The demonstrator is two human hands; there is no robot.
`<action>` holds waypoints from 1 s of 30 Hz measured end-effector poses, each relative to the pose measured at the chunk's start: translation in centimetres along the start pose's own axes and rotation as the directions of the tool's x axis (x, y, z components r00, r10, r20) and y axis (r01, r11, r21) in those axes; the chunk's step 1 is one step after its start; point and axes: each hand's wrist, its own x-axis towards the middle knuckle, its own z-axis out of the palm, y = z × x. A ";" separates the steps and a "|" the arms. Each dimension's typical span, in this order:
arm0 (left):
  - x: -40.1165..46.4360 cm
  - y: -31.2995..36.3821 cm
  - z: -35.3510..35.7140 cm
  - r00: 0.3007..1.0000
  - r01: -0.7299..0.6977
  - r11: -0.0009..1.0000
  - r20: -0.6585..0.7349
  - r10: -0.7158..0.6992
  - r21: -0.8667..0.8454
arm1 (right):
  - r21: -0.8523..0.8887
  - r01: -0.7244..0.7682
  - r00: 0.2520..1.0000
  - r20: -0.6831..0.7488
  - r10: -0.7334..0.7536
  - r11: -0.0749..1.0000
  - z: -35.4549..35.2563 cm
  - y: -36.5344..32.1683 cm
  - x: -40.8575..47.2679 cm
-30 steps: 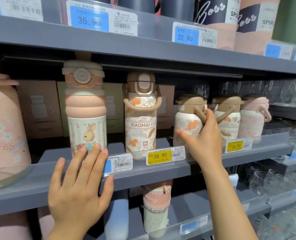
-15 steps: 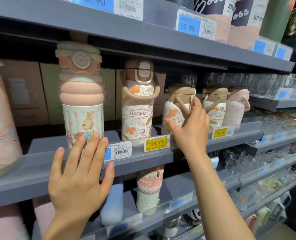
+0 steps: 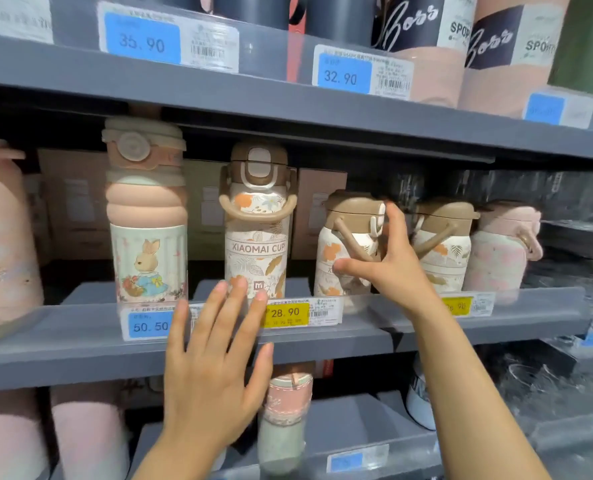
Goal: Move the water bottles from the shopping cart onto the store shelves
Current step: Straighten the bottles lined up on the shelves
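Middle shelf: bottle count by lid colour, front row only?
Brown lid: 3, the tall XIAOMAI CUP bottle, the short bottle at the right hand, and its neighbour.
Pink lid: 3.
Total: 6

Both arms are bare from the frame's lower edge to the wrist, with no sleeve in view. The left hand (image 3: 209, 368) and right hand (image 3: 395, 268) wear no gloves, rings, watch or bracelet. The fingernails are short and unpainted, and the fingers slim.
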 end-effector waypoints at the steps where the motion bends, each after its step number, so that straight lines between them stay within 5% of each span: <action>1: 0.3 1.4 0.6 1.000 0.017 1.000 -0.003 -0.017 0.002 | 0.000 0.018 1.000 -0.021 -0.018 1.000 0.1 0.2 0.1; 9: 0.1 5.5 4.7 0.983 0.171 0.967 -0.102 -0.154 0.191 | -0.407 0.048 0.899 -0.381 -0.217 0.912 4.0 0.8 -0.7; 14: 0.1 5.4 4.8 0.987 0.147 0.965 -0.098 -0.128 0.219 | -0.457 0.043 0.860 -0.435 -0.265 0.888 4.6 1.1 -0.7; 24: 0.0 5.2 4.5 0.989 0.130 0.972 -0.094 -0.113 0.198 | -0.447 0.102 0.893 -0.352 -0.280 0.889 3.7 1.0 -1.3; 28: 0.0 5.7 3.4 0.988 0.154 0.981 -0.019 -0.153 0.120 | -0.308 0.330 0.813 -0.387 -0.434 0.892 -0.6 2.5 -4.0; 30: 0.5 6.3 3.1 0.982 0.188 0.979 -0.021 -0.187 0.078 | -0.220 0.327 0.800 -0.454 -0.393 0.919 -3.3 4.1 -4.8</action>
